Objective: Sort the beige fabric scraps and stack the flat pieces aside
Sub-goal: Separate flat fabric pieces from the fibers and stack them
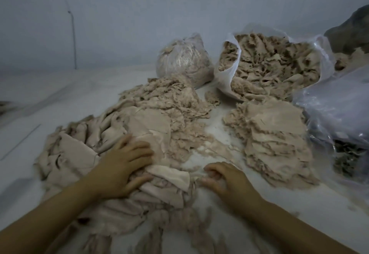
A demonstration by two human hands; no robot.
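Left hand [121,166] presses flat, grip apart, on beige scraps [139,125]; right hand [225,177] curls, pinching a scrap's edge.

No readable text, label, brand or number is showing anywhere, neither on the plastic bags [225,77] nor the wall [179,3].

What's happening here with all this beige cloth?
A person is sorting beige fabric scraps on a white table. The left hand rests flat on the loose pile, while the right hand curls its fingers at a small scrap. A stack of flat pieces lies to the right, below an open bag of scraps.
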